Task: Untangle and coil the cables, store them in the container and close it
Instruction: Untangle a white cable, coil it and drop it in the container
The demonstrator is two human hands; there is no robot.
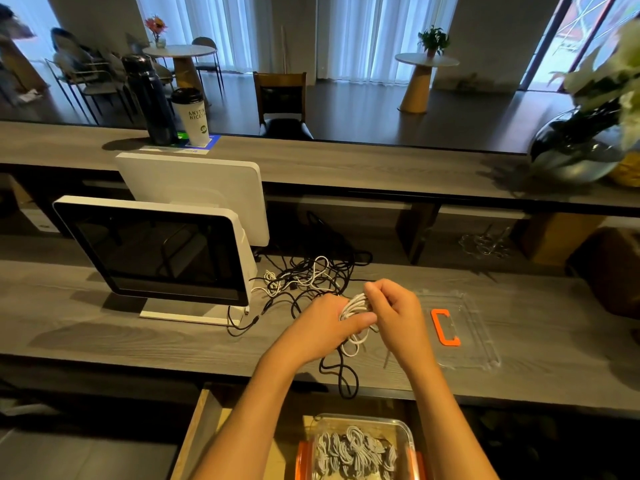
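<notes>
White cable coil [356, 306] between both hands' grip, loops dangling below

A grey wood-grain counter [346, 161] is backed by a dark floor [363, 109], two round tables [178, 51] (potted plants on both) and white-curtained windows [381, 32].

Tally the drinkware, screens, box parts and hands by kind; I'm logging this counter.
Bottle: 1
Paper cup: 1
Screens: 2, front and back
Container with coiled cables: 1
Clear lid: 1
Hands: 2, left hand and right hand, both gripping a white cable
Total: 8
</notes>
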